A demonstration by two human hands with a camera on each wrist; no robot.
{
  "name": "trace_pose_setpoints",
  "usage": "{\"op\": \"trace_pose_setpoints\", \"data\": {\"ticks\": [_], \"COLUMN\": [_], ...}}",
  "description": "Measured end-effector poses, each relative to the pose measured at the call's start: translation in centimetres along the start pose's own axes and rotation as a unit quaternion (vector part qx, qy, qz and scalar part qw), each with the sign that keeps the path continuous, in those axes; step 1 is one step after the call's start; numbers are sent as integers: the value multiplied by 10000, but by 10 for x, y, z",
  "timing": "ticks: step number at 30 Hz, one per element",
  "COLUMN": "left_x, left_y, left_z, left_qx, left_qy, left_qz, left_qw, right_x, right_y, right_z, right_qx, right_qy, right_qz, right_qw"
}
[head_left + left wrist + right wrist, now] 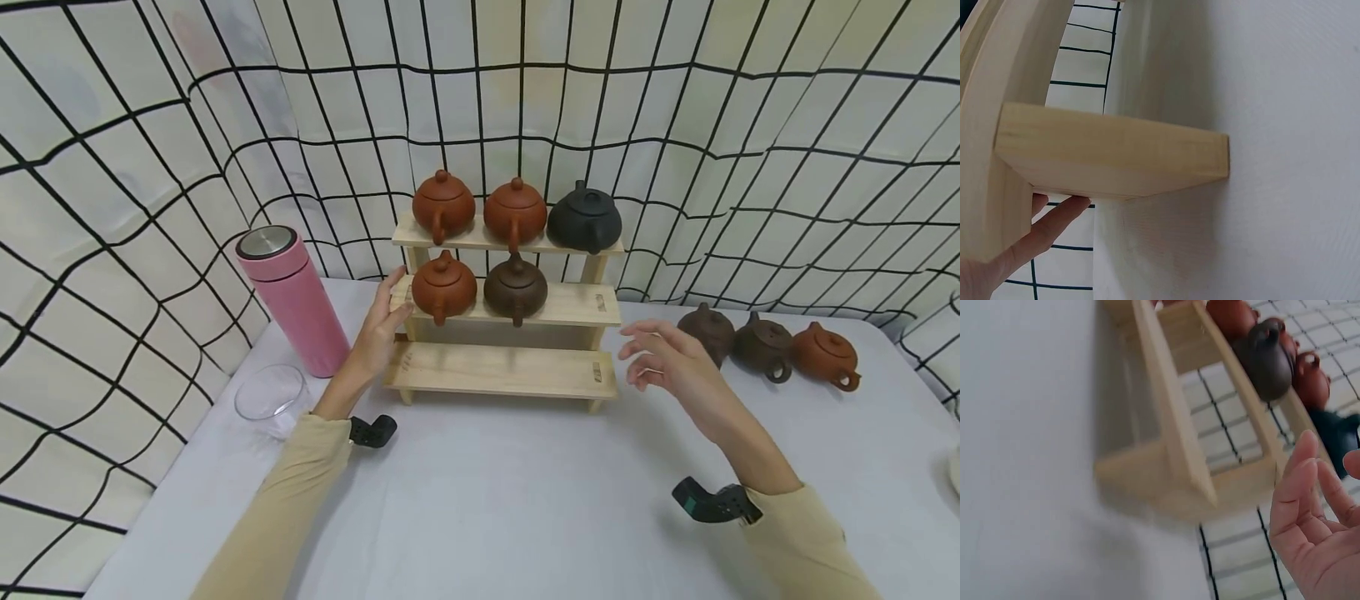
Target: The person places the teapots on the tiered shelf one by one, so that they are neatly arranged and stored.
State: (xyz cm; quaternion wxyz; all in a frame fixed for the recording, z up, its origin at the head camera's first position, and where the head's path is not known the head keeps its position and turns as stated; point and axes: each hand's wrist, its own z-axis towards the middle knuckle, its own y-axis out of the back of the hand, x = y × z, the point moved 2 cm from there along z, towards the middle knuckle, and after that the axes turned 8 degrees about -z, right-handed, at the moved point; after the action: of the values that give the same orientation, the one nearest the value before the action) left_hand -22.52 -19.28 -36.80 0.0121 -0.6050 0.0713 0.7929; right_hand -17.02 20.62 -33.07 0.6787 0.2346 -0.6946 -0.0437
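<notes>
A three-tier wooden display stand [502, 369] stands on the table. On its top tier sit two reddish-brown teapots [444, 204] and a black teapot [585, 218]. The middle tier bears a reddish-brown teapot [444, 287] and a dark brown teapot [516, 289]; no teapot is on the bottom tier. My left hand [377, 329] grips the left end of the stand, and its fingers [1054, 222] show beside the wood in the left wrist view. Off the stand's right end, my right hand [671, 362] hovers with loosely bent fingers and holds nothing.
Two dark brown teapots [762, 346] and a reddish-brown teapot [825, 357] stand in a row at the right. A pink thermos [300, 308] and a clear glass bowl [272, 393] are at the left. Black netting over white cloth encloses the back and sides.
</notes>
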Motion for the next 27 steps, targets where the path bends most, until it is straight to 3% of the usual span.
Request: {"op": "trace_pose_setpoints", "data": {"ticks": [7, 12, 20, 27], "left_x": [0, -1, -2, -2], "left_y": [0, 0, 0, 0], "left_z": [0, 0, 0, 0], "left_qx": [75, 59, 48, 44], "left_qy": [7, 12, 15, 62], "left_qz": [-121, -92, -56, 39], "left_qw": [9999, 9999, 10000, 10000], "right_x": [-51, -76, -98, -102], "right_y": [57, 80, 92, 84], "right_z": [-29, -40, -42, -31], "right_qx": [-533, -764, -936, -654], "right_qy": [-46, -302, -790, -1001], "right_qz": [-518, -782, 165, 16], "right_qw": [9972, 9935, 9923, 9928]}}
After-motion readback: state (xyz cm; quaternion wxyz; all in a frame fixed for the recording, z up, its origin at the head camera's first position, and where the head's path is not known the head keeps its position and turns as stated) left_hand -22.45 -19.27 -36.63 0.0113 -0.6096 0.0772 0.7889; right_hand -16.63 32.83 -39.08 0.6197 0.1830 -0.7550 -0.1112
